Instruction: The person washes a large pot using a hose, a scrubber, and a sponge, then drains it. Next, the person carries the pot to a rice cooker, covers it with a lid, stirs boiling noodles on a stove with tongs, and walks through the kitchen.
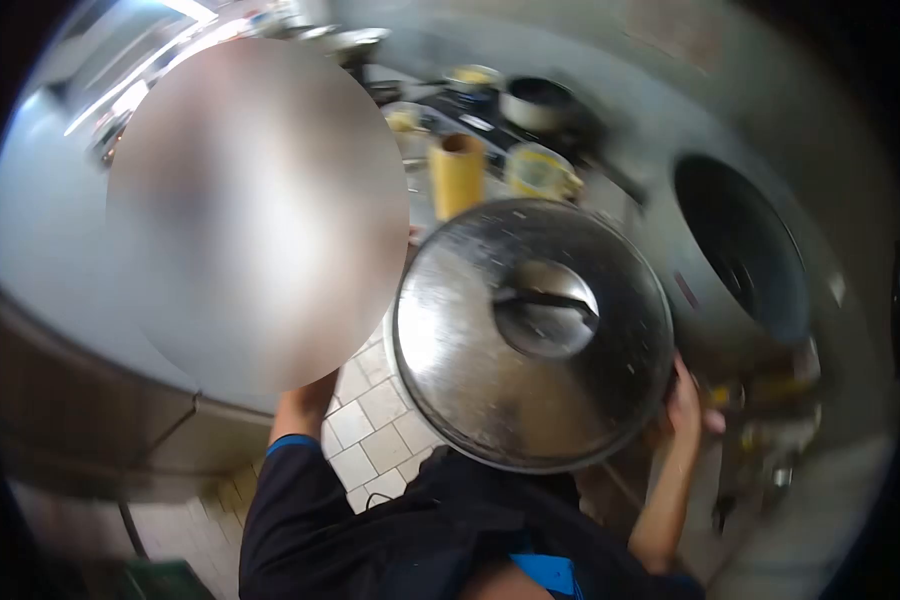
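Note:
A large, round, shiny metal lid [450, 390] with a handle in its raised centre is in front of my body. A pale rim shows along its left edge, so it seems to sit on a pot whose body is hidden below. At the right side of this lidded pot, my right hand [684, 408] grips the edge, its fingers partly hidden. My left forearm reaches up on the left, but a big blurred patch covers that hand. I cannot see what it holds.
On the back counter stand a yellow cylinder [457, 178], a clear measuring jug [538, 172] and a dark-lined pan [536, 108]. A big metal vessel [705, 285] stands open at the right. Pale floor tiles [375, 425] show below; a steel cabinet [80, 390] is at the left.

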Tool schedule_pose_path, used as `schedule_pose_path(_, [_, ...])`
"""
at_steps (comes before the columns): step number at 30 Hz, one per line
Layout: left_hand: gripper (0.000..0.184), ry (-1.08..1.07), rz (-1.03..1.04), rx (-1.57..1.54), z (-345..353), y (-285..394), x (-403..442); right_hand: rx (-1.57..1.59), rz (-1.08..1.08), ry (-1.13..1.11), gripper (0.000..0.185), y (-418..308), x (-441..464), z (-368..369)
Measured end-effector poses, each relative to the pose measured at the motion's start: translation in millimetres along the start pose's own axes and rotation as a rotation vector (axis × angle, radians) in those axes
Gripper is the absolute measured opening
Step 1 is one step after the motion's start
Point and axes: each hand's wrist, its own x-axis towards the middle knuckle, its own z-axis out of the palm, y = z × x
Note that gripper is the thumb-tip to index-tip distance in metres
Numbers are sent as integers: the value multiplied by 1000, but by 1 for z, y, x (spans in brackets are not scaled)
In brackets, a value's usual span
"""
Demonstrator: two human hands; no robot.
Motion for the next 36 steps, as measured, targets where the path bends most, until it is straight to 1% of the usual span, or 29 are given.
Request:
schedule_pose_path(1, [28,31,-67,-85,1,12,-10,-78,71,152,41,-15,-20,14])
schedule_pose_path(2, [29,60,-66,-69,-4,3,-2,-185,126,190,37,-17,-24,4])
schedule_pose_path(3, [32,70,-68,-54,-4,-9,5,-106,117,223,34,-10,-26,-15])
schedule_pose_path(4, [31,42,-137,-145,-6,-6,2,-53,101,219,32,-11,-30,-15])
schedule_pose_path(5, [32,3,-208,-233,-10,-4,-3,-76,107,198,32,-8,-33,-15])
schedule_pose_path(6, [31,7,-220,-252,-13,-8,-3,-290,63,231,31,-7,-37,-14])
schedule_pose_path(7, [41,30,-198,-305,-16,-11,-4,-496,-8,261,30,-11,-30,-7])
schedule_pose_path(8, [37,23,-194,-285,-26,-4,-2,-497,-33,247,30,-25,-21,14])
schedule_pose_path(9, [35,-3,-201,-257,-35,0,-15,-485,-125,209,29,-37,-39,32])
schedule_pose_path(10, [30,21,-178,-285,-43,21,-33,-471,-194,195,28,-42,-57,40])
schedule_pose_path(11, [27,24,-163,-307,-50,37,-45,-470,-206,124,27,-57,-63,44])
schedule_pose_path(12, [26,-85,-36,-209,-72,32,-38,-467,-217,53,26,-73,-68,49])
schedule_pose_path(13, [29,-180,100,-123,-93,28,-29,-554,-281,180,24,-76,-65,39])
schedule_pose_path(14, [34,-190,136,-92,-101,67,-47,-653,-332,134,23,-106,-88,87])
schedule_pose_path(15, [40,-199,171,-62,-108,106,-64,-683,-273,67,26,-123,-80,66])
schedule_pose_path(16, [42,-241,217,-45,-127,131,-58,-711,-335,91,30,-138,-90,74])
schedule_pose_path(18, [46,-351,277,-79,-161,180,-36,-645,-413,105,42,-166,-97,70])
schedule_pose_path(19, [48,-401,320,-85,-170,204,-25,-701,-281,179,44,-185,-103,62])
schedule_pose_path(20, [50,-455,364,-89,-180,229,-14,-658,-286,167,41,-200,-113,65])
schedule_pose_path(21, [47,-454,570,52,-188,254,0,-622,-303,138,39,-217,-119,69])
schedule_pose_path(22, [46,-435,771,183,-187,281,18,-641,-320,131,39,-238,-116,65])
schedule_pose_path(23, [46,-453,865,191,-174,304,11,-665,-336,117,39,-254,-120,60])
schedule_pose_path(26, [57,-584,1030,43,-112,365,-19,-659,-450,228,38,-303,-122,49])
schedule_pose_path(27, [58,-562,1118,77,-99,380,-5,-654,-475,245,38,-315,-123,47])
schedule_pose_path(29, [61,-503,1274,137,-77,413,39,-695,-605,425,38,-346,-116,45])
schedule_pose_path(31, [62,-463,1356,162,-44,442,78,-732,-624,440,40,-382,-98,9])
schedule_pose_path(32, [56,-398,1017,-56,-20,461,101,-770,-610,437,41,-400,-91,-8])
schedule_pose_path(34, [46,-426,639,-323,35,485,150,-820,-574,440,41,-413,-80,-40])
schedule_pose_path(36, [44,-414,521,-426,97,489,173,-725,-533,559,44,-432,-66,-60])
